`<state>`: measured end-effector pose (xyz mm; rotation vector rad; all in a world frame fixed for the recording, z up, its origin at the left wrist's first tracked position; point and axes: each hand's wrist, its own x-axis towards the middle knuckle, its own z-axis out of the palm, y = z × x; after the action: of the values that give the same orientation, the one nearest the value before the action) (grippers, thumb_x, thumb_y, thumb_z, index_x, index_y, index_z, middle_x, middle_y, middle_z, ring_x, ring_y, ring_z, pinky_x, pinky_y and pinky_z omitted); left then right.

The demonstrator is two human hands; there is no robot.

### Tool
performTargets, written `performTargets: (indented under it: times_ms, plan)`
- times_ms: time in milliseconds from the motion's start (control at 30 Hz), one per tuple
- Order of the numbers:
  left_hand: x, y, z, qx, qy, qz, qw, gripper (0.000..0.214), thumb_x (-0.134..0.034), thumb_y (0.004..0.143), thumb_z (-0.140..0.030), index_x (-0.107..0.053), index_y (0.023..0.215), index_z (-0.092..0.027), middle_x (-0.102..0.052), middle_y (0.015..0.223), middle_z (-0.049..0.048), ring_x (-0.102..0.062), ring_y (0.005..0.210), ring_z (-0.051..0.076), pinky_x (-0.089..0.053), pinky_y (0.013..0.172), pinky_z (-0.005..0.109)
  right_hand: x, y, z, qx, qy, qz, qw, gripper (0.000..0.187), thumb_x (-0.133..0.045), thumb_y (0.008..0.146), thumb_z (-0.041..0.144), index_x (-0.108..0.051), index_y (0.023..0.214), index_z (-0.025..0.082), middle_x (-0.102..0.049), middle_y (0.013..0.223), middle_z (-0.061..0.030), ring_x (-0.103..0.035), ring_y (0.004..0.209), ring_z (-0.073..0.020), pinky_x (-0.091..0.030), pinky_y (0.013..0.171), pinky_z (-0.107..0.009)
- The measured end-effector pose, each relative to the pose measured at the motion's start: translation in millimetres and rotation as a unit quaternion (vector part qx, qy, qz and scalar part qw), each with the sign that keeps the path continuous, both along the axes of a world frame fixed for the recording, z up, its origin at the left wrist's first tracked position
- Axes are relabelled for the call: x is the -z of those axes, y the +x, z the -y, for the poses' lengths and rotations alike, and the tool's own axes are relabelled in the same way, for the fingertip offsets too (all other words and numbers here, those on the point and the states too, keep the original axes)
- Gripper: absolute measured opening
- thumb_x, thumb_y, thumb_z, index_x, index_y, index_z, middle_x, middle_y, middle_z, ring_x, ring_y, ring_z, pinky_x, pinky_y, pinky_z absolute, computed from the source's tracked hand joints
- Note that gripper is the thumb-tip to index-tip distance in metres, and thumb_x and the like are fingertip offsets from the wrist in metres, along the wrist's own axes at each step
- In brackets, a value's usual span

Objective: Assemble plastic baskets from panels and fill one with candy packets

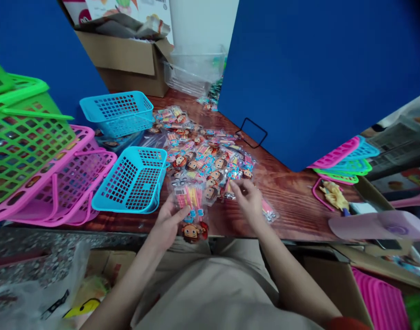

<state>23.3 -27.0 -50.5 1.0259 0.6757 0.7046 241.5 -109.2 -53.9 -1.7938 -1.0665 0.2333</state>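
Observation:
My left hand (167, 224) grips a clear plastic packet (191, 201) of pink and yellow sticks with a cartoon monkey-face topper at its lower end. My right hand (246, 201) is just to the right, its fingertips at the edge of another packet (230, 190) beside the heap. Whether those fingers hold it, I cannot tell. A large heap of similar packets (203, 156) covers the wooden table (292, 201) in front of my hands. A blue plastic basket (132, 181) stands left of them.
A second blue basket (117, 114) stands beyond, with stacked green baskets (24, 137) and pink baskets (72, 183) at left. Farther back are a cardboard box (127, 59) and clear plastic bin (194, 68). A blue panel (316, 68) rises behind the table.

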Motion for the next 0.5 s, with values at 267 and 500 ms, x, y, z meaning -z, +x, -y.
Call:
performTargets:
  times_ms: [267,500]
  plan:
    - [-18.1,-18.8,-9.8,0.195,0.553,-0.34,0.735,0.063,-0.043,0.083,-0.003,-0.035,0.141,-0.026,-0.05,0.137,0.0097,-0.049,0.126,0.027,-0.037,0.108,0.048,38.8,59.3,-21.1,0.103,-0.103,0.077,0.986,0.071,-0.069,0.069,0.038,-0.047,0.132,0.016,-0.059,0.067,0.0033,-0.055,0.058,-0.0168,-0.038,0.055,-0.026]
    - [-13.1,-11.0,-6.8,0.267,0.6,-0.424,0.624,0.053,-0.041,0.077,0.002,-0.052,0.122,-0.022,-0.051,0.124,0.0101,-0.056,0.11,0.026,-0.049,0.091,0.042,20.0,92.4,11.0,0.023,0.016,-0.15,0.988,0.041,-0.077,0.059,0.051,-0.053,0.067,0.019,-0.055,0.063,0.0018,-0.05,0.057,-0.013,-0.04,0.057,-0.027]
